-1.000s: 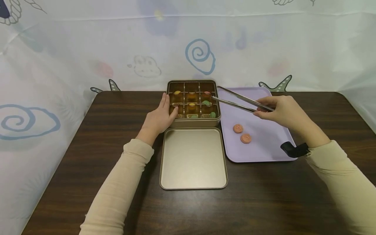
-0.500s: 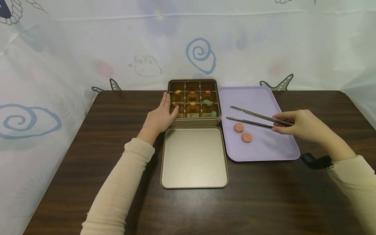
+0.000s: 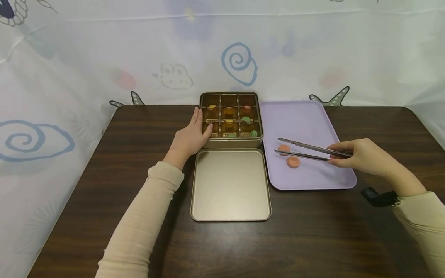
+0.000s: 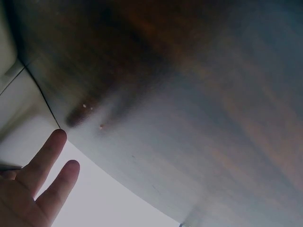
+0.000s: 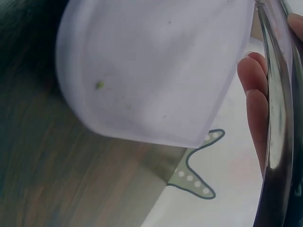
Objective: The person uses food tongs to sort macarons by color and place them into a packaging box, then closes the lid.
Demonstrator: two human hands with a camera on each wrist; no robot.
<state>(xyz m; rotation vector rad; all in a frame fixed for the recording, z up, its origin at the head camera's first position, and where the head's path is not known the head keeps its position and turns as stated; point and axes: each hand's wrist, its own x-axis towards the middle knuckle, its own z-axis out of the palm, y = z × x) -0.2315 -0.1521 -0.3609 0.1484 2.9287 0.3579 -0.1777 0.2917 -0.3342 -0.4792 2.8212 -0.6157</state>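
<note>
Far pink cookie (image 3: pixel 284 148) and near pink cookie (image 3: pixel 293 162) lie on the lilac tray (image 3: pixel 299 119), toward its left edge, just beside each other. Metal tongs (image 3: pixel 311 146) reach over the far one, their two arms parted; nearer arm crosses in front of it, contact can't be told. Right hand (image 3: pixel 365 155) grips the tongs, thumb and fingers pinching them; no cookie held so far.

Compartmented tin (image 3: pixel 232 143) sits just left of the tray, near the table's (image 3: pixel 306 231) far edge, around mid-width. Pieces show in it: yellow piece (image 3: pixel 212 107), pink piece (image 3: pixel 247 107), green piece (image 3: pixel 246 119), a few more. Exact cell for each unclear; fill of the dark back row can't be judged. Left hand (image 3: pixel 189 137) rests against the tin's left side, fingers extended, thumb at the rim.

Lid (image 3: pixel 231 185) is off, lying flat just in front of the tin, toward the table's near edge. Green crumb (image 5: pixel 99 85) on the tray in the right wrist view.

Progress, as judged: well along, several pieces in the tin. Left: the two cookies outside it, plus the tin uncovered.
</note>
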